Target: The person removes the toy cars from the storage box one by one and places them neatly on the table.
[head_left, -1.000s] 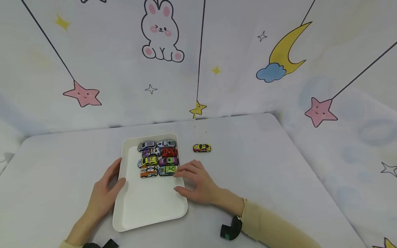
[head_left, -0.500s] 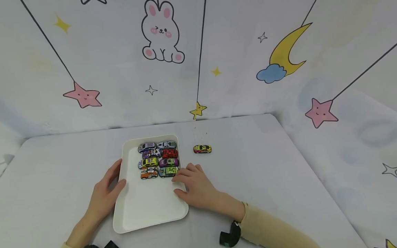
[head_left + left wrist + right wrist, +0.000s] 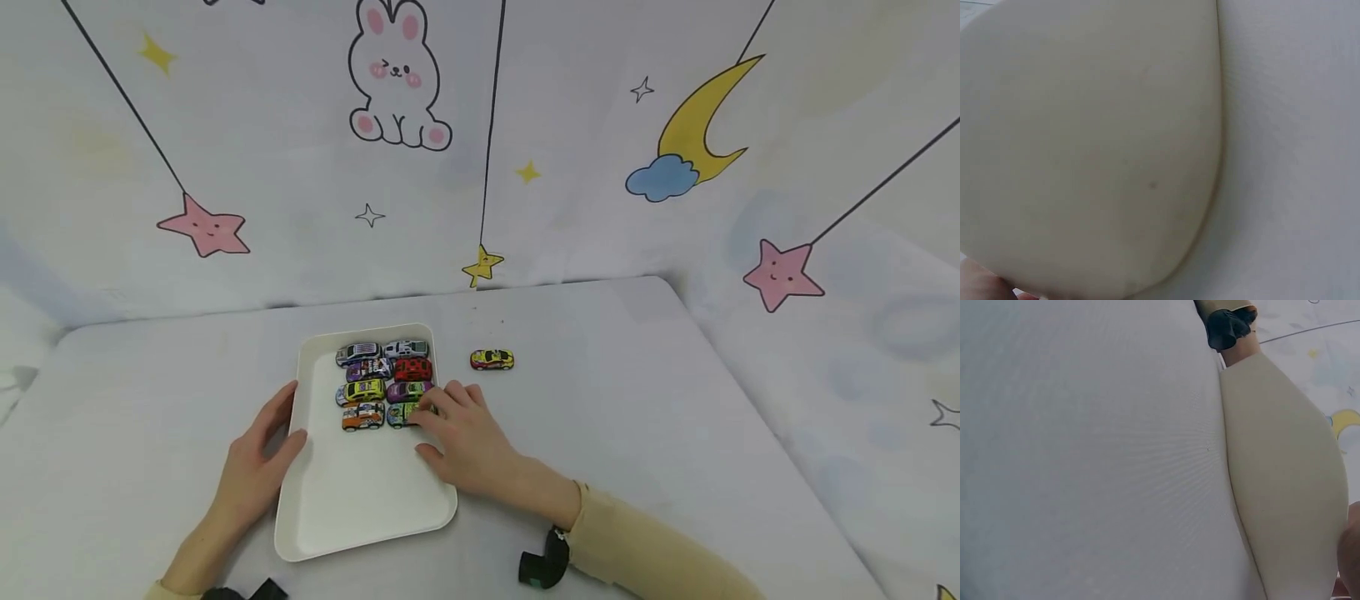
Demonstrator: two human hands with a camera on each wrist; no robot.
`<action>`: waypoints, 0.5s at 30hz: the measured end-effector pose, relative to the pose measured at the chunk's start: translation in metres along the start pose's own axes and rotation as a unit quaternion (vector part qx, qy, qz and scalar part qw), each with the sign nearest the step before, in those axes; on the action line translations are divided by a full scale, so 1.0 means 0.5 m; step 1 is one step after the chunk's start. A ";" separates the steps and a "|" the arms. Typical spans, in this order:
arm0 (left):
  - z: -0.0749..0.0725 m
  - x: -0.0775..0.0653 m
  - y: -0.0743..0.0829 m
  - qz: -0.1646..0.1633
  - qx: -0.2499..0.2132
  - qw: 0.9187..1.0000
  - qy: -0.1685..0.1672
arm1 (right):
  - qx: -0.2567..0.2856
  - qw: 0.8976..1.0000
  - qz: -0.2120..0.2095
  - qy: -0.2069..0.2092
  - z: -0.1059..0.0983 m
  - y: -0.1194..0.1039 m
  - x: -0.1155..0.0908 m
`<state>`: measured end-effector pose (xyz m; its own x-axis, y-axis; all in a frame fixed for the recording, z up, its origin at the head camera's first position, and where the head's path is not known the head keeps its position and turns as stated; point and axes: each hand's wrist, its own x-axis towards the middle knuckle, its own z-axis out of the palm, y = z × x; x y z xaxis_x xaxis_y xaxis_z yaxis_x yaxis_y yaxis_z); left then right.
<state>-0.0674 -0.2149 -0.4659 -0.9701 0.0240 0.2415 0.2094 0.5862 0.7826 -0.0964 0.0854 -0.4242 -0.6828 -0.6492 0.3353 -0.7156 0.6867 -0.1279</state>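
A white tray (image 3: 360,492) lies on the table, its pale wall filling much of both wrist views. In the head view, several toy cars stand in two columns in its upper part, among them a red toy car (image 3: 412,369), an orange toy car (image 3: 363,416) and a green toy car (image 3: 397,415). My left hand (image 3: 255,467) holds the tray's left edge, thumb over the rim. Over the right rim reaches my right hand (image 3: 468,437), its bent fingertips at the green car and partly covering it; the thumb stays apart from the car. Contact there is hard to tell.
A single yellow and red toy car (image 3: 492,359) sits on the white table (image 3: 600,400), right of the tray. Behind the table rises a white backdrop (image 3: 300,125) with a printed rabbit, stars and a moon.
My right hand has shifted slightly left and up, its fingers now covering more of the green toy car. My left hand keeps its place at the tray, and the cars look unmoved.
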 end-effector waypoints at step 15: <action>0.000 -0.001 0.006 -0.009 0.008 1.000 -0.003 | 0.012 0.997 0.052 -0.049 0.003 0.001 0.001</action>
<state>-0.0663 -0.2131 -0.4636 -0.9745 0.0169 0.2240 0.1893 0.5989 0.7781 -0.0974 0.0850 -0.4255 -0.7635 -0.6050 0.2260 -0.6431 0.7442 -0.1806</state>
